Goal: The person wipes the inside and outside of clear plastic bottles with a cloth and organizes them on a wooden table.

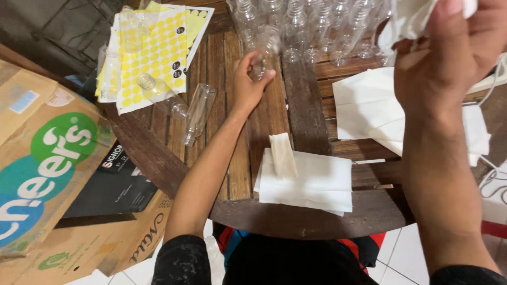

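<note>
My left hand (248,79) reaches across the round wooden table (296,216) and closes on a clear plastic bottle (264,50) at the front of a cluster of several upright clear bottles (311,26). My right hand (449,58) is raised close to the camera at the upper right, gripping a crumpled white tissue (406,21). A stack of white tissues (311,182) lies on the near part of the table with one folded tissue (281,154) on top.
Two clear bottles (198,113) lie on their sides beside sheets of yellow round stickers (153,55). More white tissue sheets (369,111) lie at the right. Cardboard boxes (47,158) stand at the left, over white floor tiles.
</note>
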